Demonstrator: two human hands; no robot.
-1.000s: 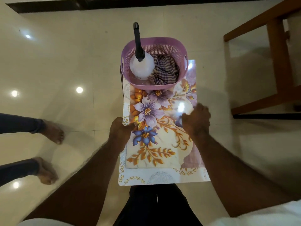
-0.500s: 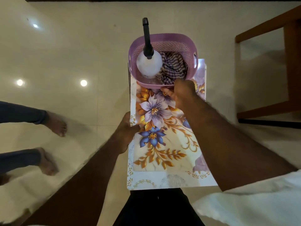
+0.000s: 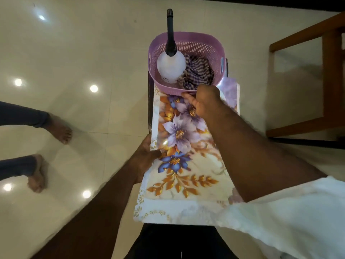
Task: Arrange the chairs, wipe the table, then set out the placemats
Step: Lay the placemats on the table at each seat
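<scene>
Left hand [image 3: 146, 156] is pinching the placemats [image 3: 196, 176] edge with its fingers; right hand [image 3: 206, 103] is curling its fingers round the basket [image 3: 202, 46] rim.

Glossy cream tiled floor [image 3: 74, 53] mirrors round light spots [image 3: 93, 88]; a brown wooden frame [image 3: 332, 71] stands right.

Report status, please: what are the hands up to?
Left hand grips placemats, left edge. Right hand grips basket, near rim. Spray bottle and cloth inside; basket sits on placemats. Chair apart, right.

The left hand [image 3: 147, 156] grips the placemats [image 3: 186, 184], the right hand [image 3: 205, 103] the basket [image 3: 201, 43] rim.
</scene>
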